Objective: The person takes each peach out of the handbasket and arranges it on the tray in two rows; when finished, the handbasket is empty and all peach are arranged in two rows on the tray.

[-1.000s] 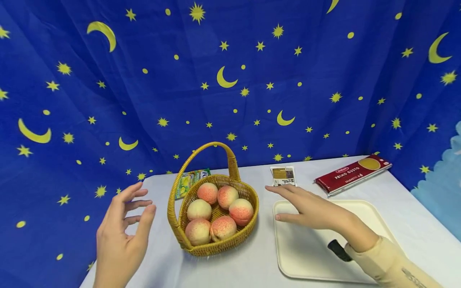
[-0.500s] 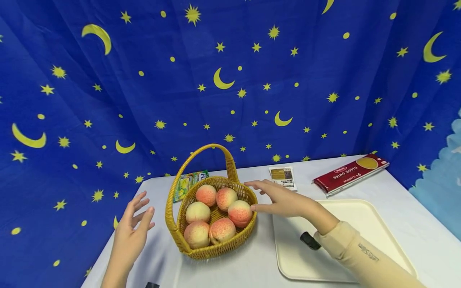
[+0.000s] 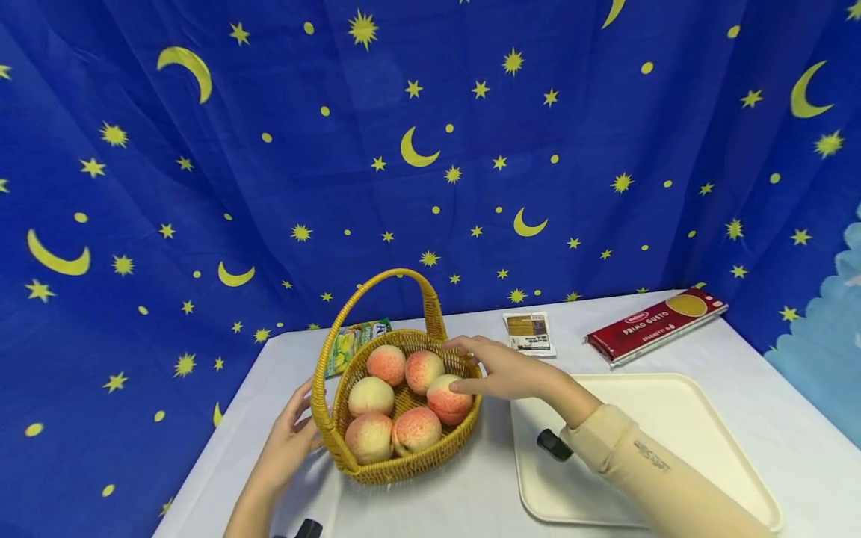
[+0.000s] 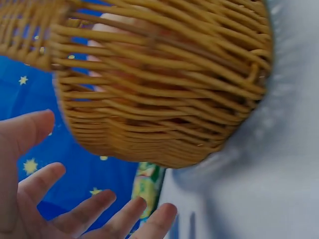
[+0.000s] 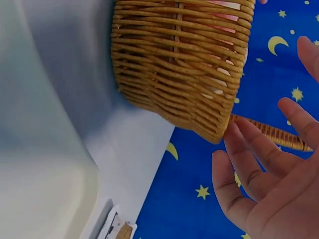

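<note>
A yellow wicker basket with a tall arched handle stands on the white table, holding several peaches. At its left side is my left hand, fingers spread near the handle's base; the left wrist view shows the left hand apart from the weave. Over the basket's right rim reaches my right hand, its thumb in front of the right-hand peach. In the right wrist view the relaxed fingers of the right hand lie at the rim; whether they touch it I cannot tell.
A cream tray lies at the right, under my right forearm. Behind it are a red spaghetti packet and a small white-and-brown packet. A green-and-yellow packet lies partly hidden behind the basket. A starry blue curtain closes the back.
My right hand has moved left from above the tray to the basket's right rim. My left hand has come right and down to the basket's left side. The basket has stayed in place.
</note>
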{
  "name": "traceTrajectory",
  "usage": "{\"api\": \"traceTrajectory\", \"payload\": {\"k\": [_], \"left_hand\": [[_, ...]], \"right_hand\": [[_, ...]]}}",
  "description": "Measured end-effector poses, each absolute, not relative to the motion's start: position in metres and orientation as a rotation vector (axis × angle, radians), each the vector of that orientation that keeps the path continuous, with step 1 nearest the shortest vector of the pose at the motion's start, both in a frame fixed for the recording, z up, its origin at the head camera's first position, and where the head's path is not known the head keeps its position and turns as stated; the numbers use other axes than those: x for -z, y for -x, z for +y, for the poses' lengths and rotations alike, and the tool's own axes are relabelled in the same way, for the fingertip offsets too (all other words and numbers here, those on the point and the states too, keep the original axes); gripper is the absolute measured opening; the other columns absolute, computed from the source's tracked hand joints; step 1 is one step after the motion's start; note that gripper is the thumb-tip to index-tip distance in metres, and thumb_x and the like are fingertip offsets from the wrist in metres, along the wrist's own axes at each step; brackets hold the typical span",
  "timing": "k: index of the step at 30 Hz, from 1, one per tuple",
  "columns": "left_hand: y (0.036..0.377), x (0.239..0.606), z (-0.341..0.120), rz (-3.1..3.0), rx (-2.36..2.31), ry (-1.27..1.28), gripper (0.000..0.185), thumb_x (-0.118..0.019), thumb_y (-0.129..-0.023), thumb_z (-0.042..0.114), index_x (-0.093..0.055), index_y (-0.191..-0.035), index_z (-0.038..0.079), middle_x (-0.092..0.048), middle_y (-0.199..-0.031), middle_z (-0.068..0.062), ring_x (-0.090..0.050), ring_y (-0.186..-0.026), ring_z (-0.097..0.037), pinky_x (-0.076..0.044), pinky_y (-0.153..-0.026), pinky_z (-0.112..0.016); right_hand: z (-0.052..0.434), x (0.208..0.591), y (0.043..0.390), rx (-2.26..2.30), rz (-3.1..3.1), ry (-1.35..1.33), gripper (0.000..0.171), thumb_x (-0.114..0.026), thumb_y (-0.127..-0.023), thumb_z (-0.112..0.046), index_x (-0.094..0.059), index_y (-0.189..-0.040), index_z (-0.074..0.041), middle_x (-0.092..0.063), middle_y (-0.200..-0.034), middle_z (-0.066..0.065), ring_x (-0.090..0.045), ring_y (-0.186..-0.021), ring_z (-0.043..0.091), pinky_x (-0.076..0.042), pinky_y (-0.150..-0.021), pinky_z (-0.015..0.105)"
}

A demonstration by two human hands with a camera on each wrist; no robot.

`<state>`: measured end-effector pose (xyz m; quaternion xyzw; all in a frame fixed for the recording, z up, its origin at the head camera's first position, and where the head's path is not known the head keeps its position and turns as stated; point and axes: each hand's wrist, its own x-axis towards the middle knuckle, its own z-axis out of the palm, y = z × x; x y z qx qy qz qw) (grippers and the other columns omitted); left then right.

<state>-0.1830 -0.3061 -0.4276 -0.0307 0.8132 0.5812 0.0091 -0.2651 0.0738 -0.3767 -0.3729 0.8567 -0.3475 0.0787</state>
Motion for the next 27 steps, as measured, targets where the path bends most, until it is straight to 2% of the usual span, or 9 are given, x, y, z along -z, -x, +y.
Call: {"api": "traceTrajectory", "payload": {"k": [3,6,10,15,27], "left_hand": [[0.184,0.436,-0.303,2.483,-1.858,0.101,0.070,-0.062,-0.110,0.026,-0.026,-0.170,0.022,-0.032,-0.170,-0.028,-0.045,-0.150,-0.054,-0.065,-0.096,-0.041],[0.184,0.441,-0.300,2.427,-1.911,0.101,0.073,-0.066,-0.108,0.026,-0.027,-0.170,0.024,-0.033,-0.170,-0.029,-0.046,-0.149,-0.054,-0.065,-0.094,-0.039],[0.184,0.445,-0.297,2.349,-1.948,0.111,0.075,-0.067,-0.107,0.030,-0.028,-0.170,0.032,-0.030,-0.172,-0.027,-0.045,-0.151,-0.049,-0.062,-0.102,-0.041],[0.184,0.450,-0.296,2.276,-1.977,0.139,0.074,-0.066,-0.107,0.034,-0.027,-0.170,0.038,-0.021,-0.176,-0.023,-0.041,-0.154,-0.047,-0.057,-0.112,-0.049],[0.185,0.458,-0.300,2.211,-2.021,0.178,0.074,-0.065,-0.107,0.038,-0.027,-0.170,0.035,-0.023,-0.177,-0.020,-0.035,-0.159,-0.042,-0.050,-0.121,-0.053]], "right_hand": [[0.068,0.378,0.268,1.043,2.534,1.107,0.070,-0.073,-0.103,-0.034,-0.046,-0.159,-0.003,-0.057,-0.155,0.022,-0.058,-0.137,0.041,-0.051,-0.113,0.057],[0.064,0.378,0.269,1.035,2.514,1.086,0.071,-0.075,-0.102,-0.033,-0.046,-0.160,-0.005,-0.057,-0.153,0.023,-0.057,-0.138,0.042,-0.050,-0.114,0.059],[0.060,0.377,0.271,1.006,2.502,1.103,0.069,-0.078,-0.100,-0.031,-0.049,-0.158,-0.007,-0.059,-0.151,0.022,-0.058,-0.135,0.040,-0.050,-0.112,0.055],[0.053,0.380,0.277,0.964,2.467,1.130,0.065,-0.078,-0.099,-0.031,-0.054,-0.155,-0.009,-0.062,-0.149,0.015,-0.059,-0.119,0.031,-0.050,-0.102,0.045],[0.046,0.375,0.291,0.971,2.250,0.951,0.063,-0.077,-0.100,-0.034,-0.054,-0.155,-0.015,-0.059,-0.152,0.015,-0.056,-0.137,0.030,-0.048,-0.117,0.052]]}}
